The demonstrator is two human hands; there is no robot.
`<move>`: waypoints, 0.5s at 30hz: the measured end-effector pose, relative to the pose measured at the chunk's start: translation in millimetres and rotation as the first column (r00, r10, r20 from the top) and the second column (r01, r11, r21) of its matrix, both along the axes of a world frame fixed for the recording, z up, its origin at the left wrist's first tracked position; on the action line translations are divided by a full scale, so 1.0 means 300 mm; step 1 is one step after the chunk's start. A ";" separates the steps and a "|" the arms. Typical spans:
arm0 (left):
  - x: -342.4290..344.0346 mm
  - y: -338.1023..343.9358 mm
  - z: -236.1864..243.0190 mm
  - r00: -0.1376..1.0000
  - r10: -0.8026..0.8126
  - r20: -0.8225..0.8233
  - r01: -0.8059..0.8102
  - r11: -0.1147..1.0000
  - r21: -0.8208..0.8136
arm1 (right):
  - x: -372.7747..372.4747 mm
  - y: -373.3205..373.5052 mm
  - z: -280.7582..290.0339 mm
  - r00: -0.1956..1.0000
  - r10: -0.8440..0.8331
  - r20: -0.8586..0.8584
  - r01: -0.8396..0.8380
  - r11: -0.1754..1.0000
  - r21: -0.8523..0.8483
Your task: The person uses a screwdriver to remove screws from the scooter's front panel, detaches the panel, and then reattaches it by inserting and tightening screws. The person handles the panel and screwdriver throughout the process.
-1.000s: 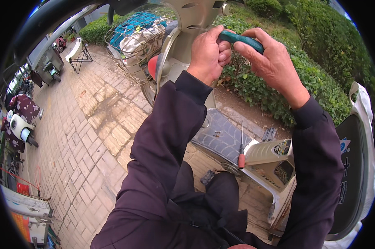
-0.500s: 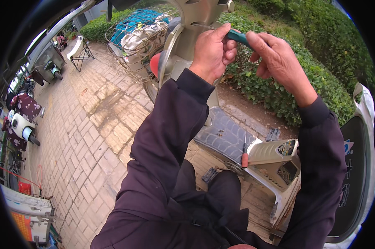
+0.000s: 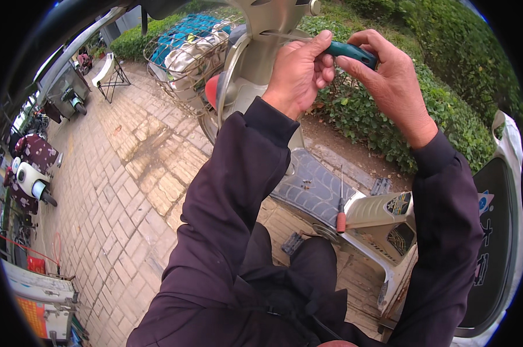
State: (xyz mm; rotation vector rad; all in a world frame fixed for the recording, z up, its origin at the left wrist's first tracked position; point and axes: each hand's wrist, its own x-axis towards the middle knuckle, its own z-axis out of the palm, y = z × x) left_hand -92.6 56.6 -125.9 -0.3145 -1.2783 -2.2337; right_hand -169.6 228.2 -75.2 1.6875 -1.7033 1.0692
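A screwdriver with a dark green handle (image 3: 354,53) lies nearly level, its thin metal shaft reaching left to the beige front panel (image 3: 271,61) of a scooter. The tip meets the panel at a dark opening, though I cannot tell what it touches there. My left hand (image 3: 296,75) is closed around the shaft close to the handle, thumb on top. My right hand (image 3: 393,78) grips the handle's back end between thumb and fingers. Below, a second screwdriver with a red handle (image 3: 341,222) leans across the edge of the scooter's grey footboard (image 3: 310,176).
A wire basket (image 3: 183,63) holding blue and white cloth is at the scooter's front. Green hedge (image 3: 383,124) runs along the right. The dark seat (image 3: 495,248) is beside my right arm. On the paving stand a folding chair (image 3: 106,75) and a parked scooter (image 3: 33,178).
My right hand has shifted its grip: its fingers now arch over the handle's end with the thumb below, and more of the handle shows. My left hand stays on the shaft.
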 end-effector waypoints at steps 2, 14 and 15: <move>-0.005 -0.008 0.001 0.996 -0.030 -0.079 0.027 0.999 -0.044 | 0.005 0.018 0.024 0.856 -0.104 0.506 -0.011 0.976 0.219; -0.004 0.014 -0.003 0.996 -0.070 -0.056 0.071 0.997 0.010 | -0.030 -0.011 -0.021 0.954 -0.136 -0.266 0.093 0.982 -0.166; -0.006 0.006 -0.003 0.995 -0.082 -0.052 0.083 0.997 0.001 | -0.021 0.002 -0.010 0.987 -0.106 -0.119 0.097 0.992 -0.081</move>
